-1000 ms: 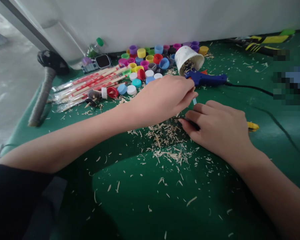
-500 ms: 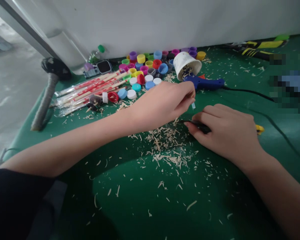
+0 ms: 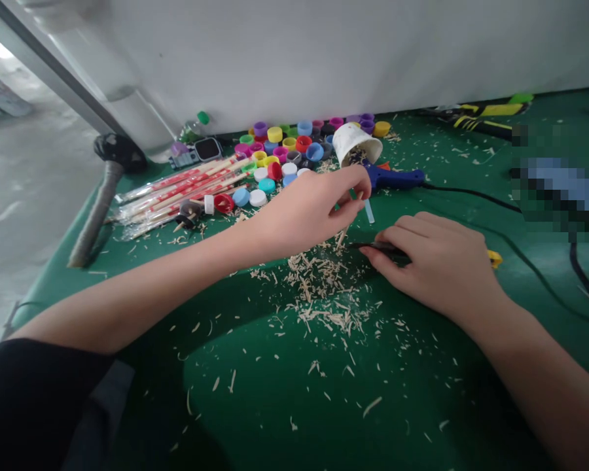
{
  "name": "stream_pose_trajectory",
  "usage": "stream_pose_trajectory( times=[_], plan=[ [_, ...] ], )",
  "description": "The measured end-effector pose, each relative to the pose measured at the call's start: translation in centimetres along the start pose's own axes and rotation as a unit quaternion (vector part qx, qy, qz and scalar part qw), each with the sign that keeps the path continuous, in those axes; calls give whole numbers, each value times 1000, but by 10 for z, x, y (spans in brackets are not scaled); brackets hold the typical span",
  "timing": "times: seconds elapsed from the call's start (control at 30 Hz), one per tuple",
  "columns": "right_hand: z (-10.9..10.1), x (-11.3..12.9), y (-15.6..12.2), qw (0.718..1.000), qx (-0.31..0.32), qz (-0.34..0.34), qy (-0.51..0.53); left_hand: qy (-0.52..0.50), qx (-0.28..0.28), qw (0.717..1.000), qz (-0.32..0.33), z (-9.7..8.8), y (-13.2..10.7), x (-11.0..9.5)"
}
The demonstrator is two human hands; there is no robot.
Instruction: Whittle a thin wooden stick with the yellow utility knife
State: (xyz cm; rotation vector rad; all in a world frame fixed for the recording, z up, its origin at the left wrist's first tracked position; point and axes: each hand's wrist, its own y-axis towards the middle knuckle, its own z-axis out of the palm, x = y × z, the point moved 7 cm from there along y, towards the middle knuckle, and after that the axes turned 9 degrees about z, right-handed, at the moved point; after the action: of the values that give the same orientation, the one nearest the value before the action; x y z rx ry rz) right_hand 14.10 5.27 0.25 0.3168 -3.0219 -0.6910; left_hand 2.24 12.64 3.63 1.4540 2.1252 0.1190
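Observation:
My left hand (image 3: 319, 206) is closed in a pinch above the shavings, and a short wooden stick (image 3: 342, 237) slants down from its fingers. My right hand (image 3: 436, 265) wraps around a utility knife (image 3: 390, 250). The knife's dark front end points left toward the stick's lower end, and its yellow tail (image 3: 495, 259) sticks out behind the palm. Whether blade and stick touch, I cannot tell. Pale wood shavings (image 3: 324, 278) lie heaped below both hands. Just behind the left fingertips rests a blue glue gun (image 3: 397, 178) with a translucent glue stick (image 3: 370, 210) near it.
Colourful bottle caps (image 3: 289, 156) cluster along the wall, beside a tipped white cup (image 3: 354, 142). Wrapped chopsticks (image 3: 186, 186), a smartwatch (image 3: 207, 150) and a hammer (image 3: 105, 190) lie to the left. Yellow-black pliers (image 3: 491, 118) lie at the back right, and a black cable (image 3: 471, 193) crosses the right side.
The view has shifted slightly. The wooden stick shows more clearly below my left hand, which has tilted a little. My right hand keeps hold of the utility knife.

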Motion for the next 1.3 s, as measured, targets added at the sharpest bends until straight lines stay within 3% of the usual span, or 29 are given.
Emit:
stream_pose_trajectory(
  times=[0.57,1.07,1.3],
  plan=[
    [-1,1,1,1000,-6,-13,12,2,13,1000,-7,-3,2,1],
    [-18,14,9,990,-136,-8,32,6,4,1000,17,-8,4,-5],
    [-11,15,13,996,-86,7,32,-17,2,1000,1,-10,4,-7]
  ],
)
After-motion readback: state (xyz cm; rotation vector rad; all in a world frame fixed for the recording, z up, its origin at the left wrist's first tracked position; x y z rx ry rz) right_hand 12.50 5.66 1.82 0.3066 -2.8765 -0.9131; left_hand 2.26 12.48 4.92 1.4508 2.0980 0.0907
